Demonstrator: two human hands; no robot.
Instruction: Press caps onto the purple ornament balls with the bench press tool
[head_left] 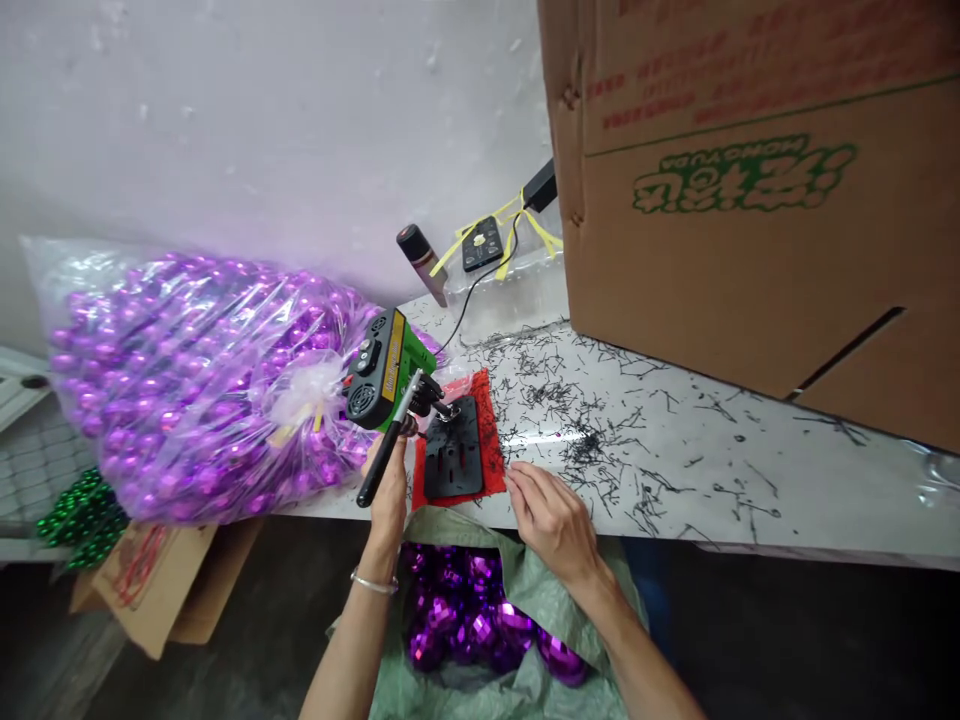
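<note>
A person's bare forearms reach over a worktop (pixel 817 505) strewn with black scraps (pixel 551 385). Near its front edge, a green-and-black machine (pixel 390 370) with a long lever stands on a black base (pixel 454 455), over a red mat (pixel 493 450). The left grip (pixel 386 490) is behind the lever, partly hidden; I can't tell whether it is closed on anything. The right grip (pixel 553 515) is at the mat's right edge, fingertips drawn together; I can't tell if they pinch something. Below, between the arms, a green sack (pixel 465 697) gapes around shiny purple baubles (pixel 480 625). A clear bag (pixel 202 380) of purple balls bulges left; a cardboard box (pixel 750 270) looms right.
</note>
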